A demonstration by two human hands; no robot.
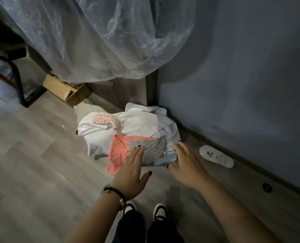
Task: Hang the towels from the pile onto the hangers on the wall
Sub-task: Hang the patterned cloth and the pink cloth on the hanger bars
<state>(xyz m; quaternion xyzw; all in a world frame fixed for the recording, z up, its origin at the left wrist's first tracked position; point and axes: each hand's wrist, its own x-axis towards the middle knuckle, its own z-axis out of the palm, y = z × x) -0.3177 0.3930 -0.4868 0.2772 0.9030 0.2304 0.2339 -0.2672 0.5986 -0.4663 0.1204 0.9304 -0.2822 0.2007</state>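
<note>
A pile of towels (138,125) lies on the wooden floor by the wall corner. Most of it is white cloth; a small pink-speckled cloth (104,120) rests on top at the left. An orange towel (121,151) and a grey textured towel (152,149) sit at the near side, with a pale blue edge (165,159) under them. My left hand (131,171) is open, fingertips just over the orange and grey towels. My right hand (187,163) is open too, fingers spread at the pile's right edge. Neither hand holds anything. No hangers are in view.
A grey wall (242,85) with a skirting board runs along the right. A white slipper (215,156) lies by it. Clear plastic sheeting (102,41) hangs over furniture behind the pile. A cardboard box (65,89) and a black chair leg (23,92) stand at the left.
</note>
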